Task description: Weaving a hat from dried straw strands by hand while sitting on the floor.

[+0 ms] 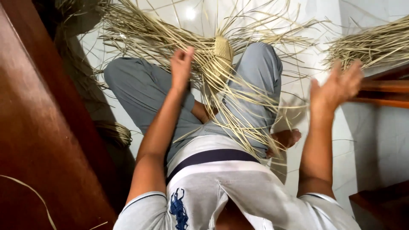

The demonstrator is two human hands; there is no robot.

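Head | left grip pinching straw strands | right grip released, empty

Floor: white glossy tile, reflecting a ceiling light near the top of the view.

Directly on it:
- loose pale straw strips, spread in a wide fan across the upper left and centre, many ends pointing outward;
- a second bundle of straw strips at the upper right, lying beside a wooden furniture edge;
- a small coil of straw at the left, against dark wooden furniture;
- a seated person's bare foot, resting on the tile near the centre.
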